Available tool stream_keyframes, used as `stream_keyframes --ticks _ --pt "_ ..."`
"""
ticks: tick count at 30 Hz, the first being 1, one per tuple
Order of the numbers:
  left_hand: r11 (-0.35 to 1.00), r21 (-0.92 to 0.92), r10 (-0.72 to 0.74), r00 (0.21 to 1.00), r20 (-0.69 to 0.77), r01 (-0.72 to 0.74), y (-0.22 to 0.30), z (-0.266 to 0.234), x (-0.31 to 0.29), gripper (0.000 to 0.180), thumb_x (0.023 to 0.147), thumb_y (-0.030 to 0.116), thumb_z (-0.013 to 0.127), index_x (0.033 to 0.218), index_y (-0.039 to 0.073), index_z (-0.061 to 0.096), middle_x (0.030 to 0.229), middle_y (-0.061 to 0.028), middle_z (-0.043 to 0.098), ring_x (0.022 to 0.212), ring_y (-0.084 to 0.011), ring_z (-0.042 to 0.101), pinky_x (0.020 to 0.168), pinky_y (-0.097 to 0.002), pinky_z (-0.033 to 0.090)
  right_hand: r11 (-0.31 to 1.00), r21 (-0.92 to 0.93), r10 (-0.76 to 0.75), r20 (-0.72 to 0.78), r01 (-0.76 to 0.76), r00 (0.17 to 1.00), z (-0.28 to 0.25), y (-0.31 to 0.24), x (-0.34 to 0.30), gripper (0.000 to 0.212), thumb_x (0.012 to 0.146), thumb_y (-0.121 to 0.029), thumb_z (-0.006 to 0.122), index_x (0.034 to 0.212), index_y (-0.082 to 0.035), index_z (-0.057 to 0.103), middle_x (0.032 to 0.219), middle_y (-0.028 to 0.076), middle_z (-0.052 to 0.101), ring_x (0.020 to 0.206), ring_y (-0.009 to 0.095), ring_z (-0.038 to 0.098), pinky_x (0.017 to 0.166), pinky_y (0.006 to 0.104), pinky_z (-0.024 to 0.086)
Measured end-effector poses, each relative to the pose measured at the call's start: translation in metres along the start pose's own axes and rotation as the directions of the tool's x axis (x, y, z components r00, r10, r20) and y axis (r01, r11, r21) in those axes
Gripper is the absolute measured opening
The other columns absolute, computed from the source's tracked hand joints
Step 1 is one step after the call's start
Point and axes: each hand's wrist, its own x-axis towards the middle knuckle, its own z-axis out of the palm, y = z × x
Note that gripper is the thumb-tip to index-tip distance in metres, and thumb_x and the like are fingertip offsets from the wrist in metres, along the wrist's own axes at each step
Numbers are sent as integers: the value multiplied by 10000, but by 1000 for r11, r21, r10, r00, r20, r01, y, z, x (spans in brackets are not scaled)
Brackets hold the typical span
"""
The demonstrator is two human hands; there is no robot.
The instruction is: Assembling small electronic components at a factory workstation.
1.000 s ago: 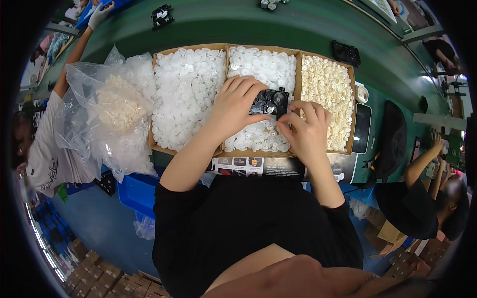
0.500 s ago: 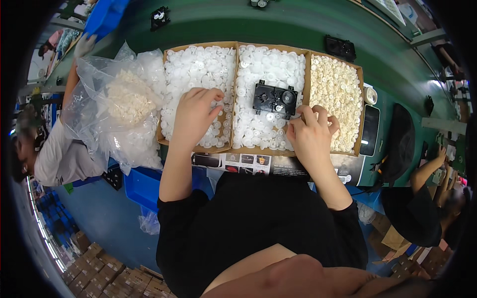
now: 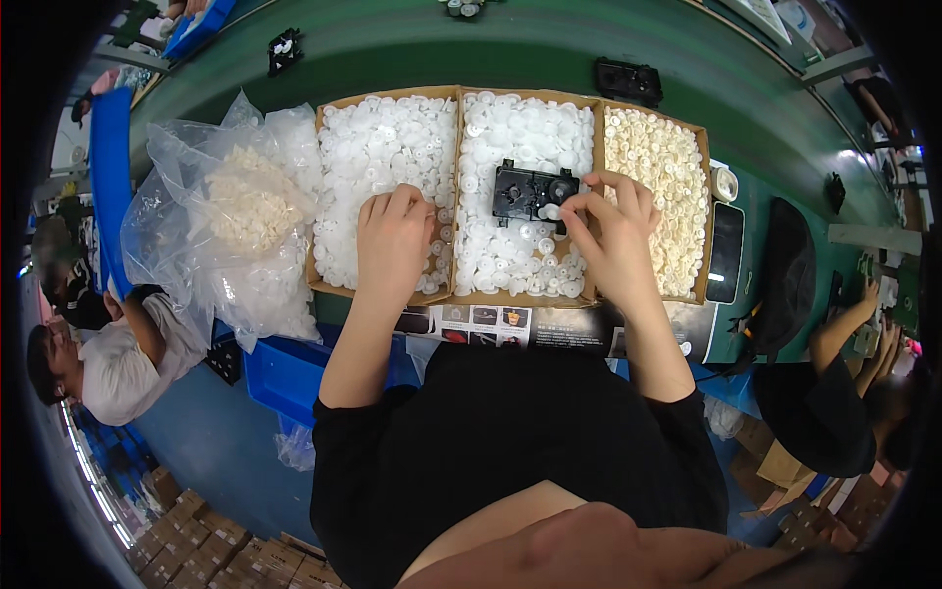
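Note:
A black plastic housing (image 3: 525,193) with round gears fitted in it lies on top of the white plastic gears in the middle cardboard compartment (image 3: 483,300). My right hand (image 3: 620,231) is at the housing's right side, thumb and fingertips pinched at a small white gear (image 3: 550,211) over its lower right part. In the left compartment (image 3: 339,292), my left hand (image 3: 394,240) reaches down among white gears (image 3: 388,128) with bent fingers held together; its fingertips and whatever is in them are hidden. Cream-coloured gears (image 3: 662,177) fill the right compartment, beside my right hand.
Clear plastic bags (image 3: 250,211) of parts stand left of the boxes. Beyond runs a green conveyor belt (image 3: 412,49) carrying another black housing (image 3: 628,81). A phone (image 3: 725,253), tape roll (image 3: 724,184) and black bag (image 3: 788,285) lie right. A co-worker (image 3: 137,358) is at left.
My right hand has moved up and left onto the housing. My left hand has lowered slightly into the gears. Pieces on the belt have shifted left; the co-worker's blue bin has come down at left.

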Motion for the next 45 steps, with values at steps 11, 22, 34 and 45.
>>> stream_keyframes --ticks 11,22,34,45 --pt "993 -73 90 995 -32 -92 -10 4 -10 186 845 119 686 1022 99 741 1111 2 652 1079 -223 599 1052 -372 456 991 84 97 127 -108 987 16 7 15 141 941 -249 747 948 -124 810 1346 55 602 1286 299 427 1079 475 256" --pt "993 -23 115 989 -90 -118 -3 3 -6 216 881 89 723 1094 102 753 1082 -13 714 1076 -217 632 1039 -370 478 992 28 115 144 -120 983 15 5 18 141 931 -258 751 970 -129 793 1324 51 604 1279 293 440 1084 458 256" --pt "841 -538 36 998 -42 -53 66 -14 44 291 945 27 703 1233 68 696 1178 -49 744 1064 -238 705 931 -356 551 964 213 172 -45 -158 984 -17 22 -6 180 946 -245 735 1095 -146 752 1294 43 612 1237 262 493 1100 439 257" --pt "845 -528 185 974 128 -91 78 12 60 368 962 38 685 1325 56 631 1198 -44 734 1071 -226 707 945 -368 543 936 256 271 -79 -243 959 -29 44 -26 173 960 -243 728 1094 -136 750 1288 37 625 1219 253 514 1101 424 278"
